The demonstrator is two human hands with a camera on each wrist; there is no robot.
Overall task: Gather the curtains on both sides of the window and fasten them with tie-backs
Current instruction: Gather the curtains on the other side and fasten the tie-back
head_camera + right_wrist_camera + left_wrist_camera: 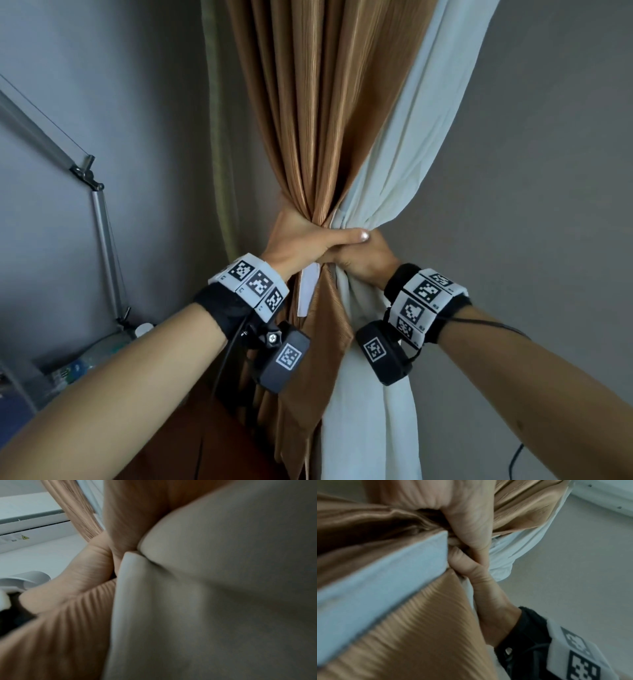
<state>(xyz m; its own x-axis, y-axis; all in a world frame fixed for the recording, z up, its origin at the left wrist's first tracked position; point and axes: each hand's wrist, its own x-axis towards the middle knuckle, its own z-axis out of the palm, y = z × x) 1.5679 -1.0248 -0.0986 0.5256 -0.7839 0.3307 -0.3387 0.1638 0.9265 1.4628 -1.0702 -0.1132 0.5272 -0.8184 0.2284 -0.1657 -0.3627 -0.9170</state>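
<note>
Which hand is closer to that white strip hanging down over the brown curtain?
Left. The left hand grips the gathered brown curtain directly above the white strip. The right hand grips the bundle further right, by the white curtain.

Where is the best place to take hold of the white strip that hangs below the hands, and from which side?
Probably at its free lower end: the white strip hangs loose in front of the brown curtain, while its upper end disappears under the left hand. Approach from the front, pinching across its flat width. The right hand grips the bunched fabric beside the white curtain, so one hand must let go first.
</note>
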